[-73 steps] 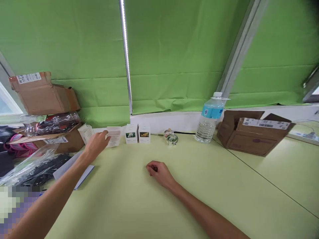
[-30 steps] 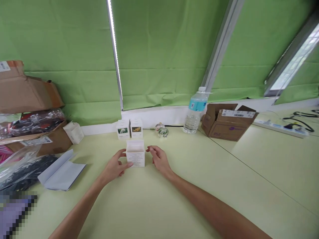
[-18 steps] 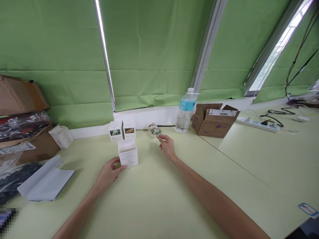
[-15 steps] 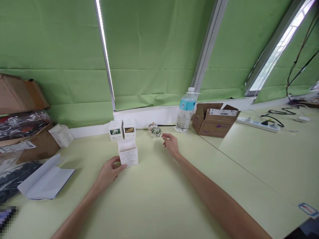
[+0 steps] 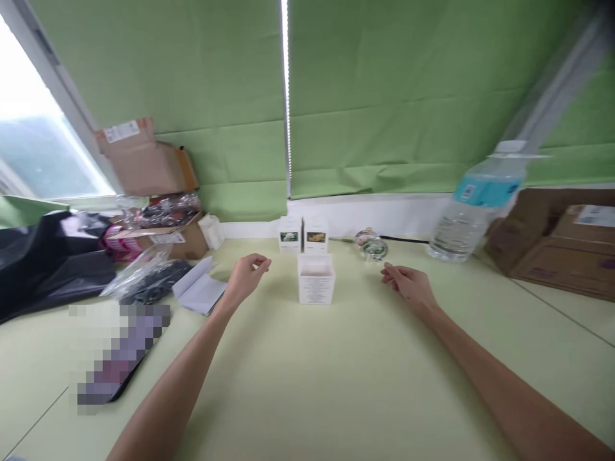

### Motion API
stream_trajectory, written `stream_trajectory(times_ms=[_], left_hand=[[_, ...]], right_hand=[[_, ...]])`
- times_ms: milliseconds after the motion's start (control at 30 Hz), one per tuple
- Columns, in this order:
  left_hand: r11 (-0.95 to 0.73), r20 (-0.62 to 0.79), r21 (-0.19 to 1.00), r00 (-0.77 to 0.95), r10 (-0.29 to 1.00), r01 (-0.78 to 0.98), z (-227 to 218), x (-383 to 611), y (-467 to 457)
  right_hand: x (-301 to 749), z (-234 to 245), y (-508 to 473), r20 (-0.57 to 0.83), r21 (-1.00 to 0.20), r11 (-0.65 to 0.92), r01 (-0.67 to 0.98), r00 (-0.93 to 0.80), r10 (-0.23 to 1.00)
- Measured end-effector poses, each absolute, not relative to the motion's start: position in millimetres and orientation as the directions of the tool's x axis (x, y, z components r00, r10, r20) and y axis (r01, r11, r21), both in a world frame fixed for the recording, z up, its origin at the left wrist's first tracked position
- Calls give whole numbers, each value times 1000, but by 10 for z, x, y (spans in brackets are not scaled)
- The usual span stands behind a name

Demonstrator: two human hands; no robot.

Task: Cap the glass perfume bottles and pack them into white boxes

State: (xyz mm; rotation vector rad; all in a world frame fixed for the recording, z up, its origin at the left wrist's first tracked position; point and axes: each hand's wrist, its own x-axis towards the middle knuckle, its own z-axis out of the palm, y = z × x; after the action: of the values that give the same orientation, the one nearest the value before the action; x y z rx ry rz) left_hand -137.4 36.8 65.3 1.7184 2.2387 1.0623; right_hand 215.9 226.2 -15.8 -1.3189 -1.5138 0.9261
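A small white open-topped box stands on the pale green table between my hands. My left hand hovers to its left with fingers loosely curled, holding nothing. To the right my right hand lies with fingers spread, a little short of two small glass ornaments. Two white boxes with pictures stand by the wall behind the open box.
A water bottle stands at the back right beside a cardboard box. At the left lie a folded white paper, plastic bags, cardboard boxes and a black bag. Green blinds hang behind.
My left hand has let go of the open white box and moved left of it. My right hand has drawn back a little from the glass ornaments. The view has swung left.
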Motion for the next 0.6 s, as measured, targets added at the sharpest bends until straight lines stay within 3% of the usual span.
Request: stream_trajectory(times_ms=[100, 300, 433, 600], left_hand=[[234, 330, 478, -421, 845, 846, 803, -1655, 275], [467, 373, 305, -555, 744, 830, 1062, -2215, -23], [598, 288, 42, -583, 760, 800, 1139, -2441, -197], [616, 196, -16, -601, 775, 788, 1038, -2462, -176]], right_hand=[[2159, -180, 2283, 130, -869, 173, 464, -122, 984], [2114, -146, 2269, 91, -837, 132, 531, -103, 990], [2085, -78, 2215, 66, -808, 126, 575, -124, 990], [2079, -41, 2202, 22, -810, 90, 579, -123, 992]])
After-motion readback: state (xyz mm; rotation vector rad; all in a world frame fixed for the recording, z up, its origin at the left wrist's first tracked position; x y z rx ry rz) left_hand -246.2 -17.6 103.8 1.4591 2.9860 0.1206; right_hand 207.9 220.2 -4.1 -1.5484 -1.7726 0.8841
